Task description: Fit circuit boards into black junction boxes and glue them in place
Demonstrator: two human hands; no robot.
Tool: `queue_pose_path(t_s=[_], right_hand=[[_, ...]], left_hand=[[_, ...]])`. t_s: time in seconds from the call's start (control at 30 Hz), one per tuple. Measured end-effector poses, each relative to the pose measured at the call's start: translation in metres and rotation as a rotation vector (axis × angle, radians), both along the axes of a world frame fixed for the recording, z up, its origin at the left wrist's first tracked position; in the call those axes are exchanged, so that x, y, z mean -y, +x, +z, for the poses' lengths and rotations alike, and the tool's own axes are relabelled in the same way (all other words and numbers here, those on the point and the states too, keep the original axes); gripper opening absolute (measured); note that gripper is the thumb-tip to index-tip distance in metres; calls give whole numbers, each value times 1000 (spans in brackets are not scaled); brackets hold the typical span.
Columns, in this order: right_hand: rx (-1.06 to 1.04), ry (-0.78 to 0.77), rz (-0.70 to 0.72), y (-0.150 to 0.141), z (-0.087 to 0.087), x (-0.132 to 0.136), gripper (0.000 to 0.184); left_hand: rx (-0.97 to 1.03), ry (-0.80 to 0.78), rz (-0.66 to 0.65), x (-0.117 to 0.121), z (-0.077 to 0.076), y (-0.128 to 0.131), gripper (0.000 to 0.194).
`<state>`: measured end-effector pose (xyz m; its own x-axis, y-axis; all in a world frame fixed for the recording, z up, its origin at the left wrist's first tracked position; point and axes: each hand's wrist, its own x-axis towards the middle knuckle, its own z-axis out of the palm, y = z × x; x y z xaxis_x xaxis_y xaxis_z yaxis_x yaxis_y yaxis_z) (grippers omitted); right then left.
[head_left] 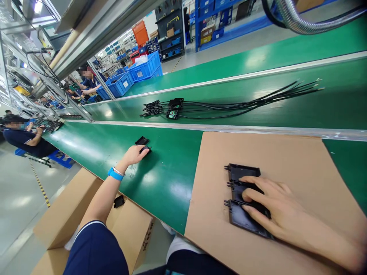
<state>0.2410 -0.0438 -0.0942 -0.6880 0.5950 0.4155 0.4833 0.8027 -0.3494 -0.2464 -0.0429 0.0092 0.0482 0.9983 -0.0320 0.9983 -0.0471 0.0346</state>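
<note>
My left hand [134, 154] is stretched out over the green bench, its fingers closed on a small black plastic housing [145, 148]. Just beyond it lies another black housing [141, 140]. On the cardboard sheet [212, 183] three black plastic housings form a column: a far one [243, 172], a middle one [238, 190] and a near one [246, 219]. Small prongs stick out on their left sides. My right hand [278, 208] rests over these housings with fingers spread, touching them and covering their right parts.
An open cardboard box [134, 229] stands below the bench edge, with a black housing [119, 201] in it. Black cables [229, 105] joined to housings with circuit boards lie on the green belt. A metal hose [304, 19] hangs upper right. Another person [25, 137] sits at left.
</note>
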Motion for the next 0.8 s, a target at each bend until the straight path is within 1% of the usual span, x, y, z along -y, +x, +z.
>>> queue_pose_path(t_s=[0.07,0.2,0.3,0.4,0.47,0.53,0.6,0.7,0.8], right_hand=[[-4,12,3,0,-1,0,16],[-24,29,6,1,-4,-1,16],[-23,16,9,0,-3,-1,16],[9,-20,17,-1,7,1,16],[36,-61,22,-1,18,2,16],[56,-109,30,-2,30,2,15],[70,-151,43,-2,40,2,12],[93,-175,60,0,49,9,7],[112,-183,63,5,52,22,6]], left_hand=[[-20,33,60,-4,2,0,47],[-78,130,207,-24,-1,-6,40],[-110,83,277,-36,-1,-12,35],[-133,22,306,-40,6,-8,27],[-143,40,305,-43,12,7,19],[-126,92,257,-51,18,34,16],[-72,142,147,-63,19,75,20],[39,169,-86,-80,13,157,23],[125,160,-296,-95,-3,237,21]])
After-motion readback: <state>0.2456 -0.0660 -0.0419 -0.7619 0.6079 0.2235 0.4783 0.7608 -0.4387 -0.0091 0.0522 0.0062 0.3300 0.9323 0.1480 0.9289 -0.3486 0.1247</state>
